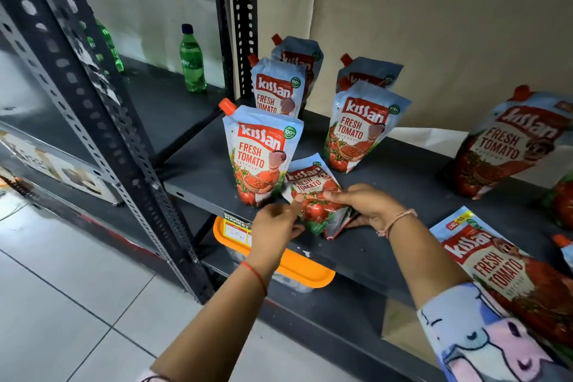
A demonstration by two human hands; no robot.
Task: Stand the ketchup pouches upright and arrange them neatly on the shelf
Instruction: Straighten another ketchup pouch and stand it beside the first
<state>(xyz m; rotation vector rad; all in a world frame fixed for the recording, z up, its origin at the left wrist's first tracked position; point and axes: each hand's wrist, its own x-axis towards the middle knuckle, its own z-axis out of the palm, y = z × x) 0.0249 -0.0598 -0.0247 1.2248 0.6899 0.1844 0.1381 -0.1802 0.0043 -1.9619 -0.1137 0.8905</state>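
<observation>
A small ketchup pouch (313,192) lies tilted near the front edge of the dark grey shelf (403,170), held from both sides. My left hand (274,222) pinches its lower left edge; my right hand (369,206) grips its right side and bottom. Just behind it on the left stands an upright pouch (259,152). Two more pouches (276,91) stand in a row behind that one. Another upright pair (361,124) stands to the right. A large pouch (508,146) leans at the far right. One pouch (496,267) lies flat at the front right.
A green soda bottle (192,60) stands on the neighbouring shelf to the left, beyond the perforated upright post (245,18). An orange-lidded container (297,267) sits on the lower shelf under my hands. Parts of more pouches (561,201) show at the right edge. Tiled floor lies below left.
</observation>
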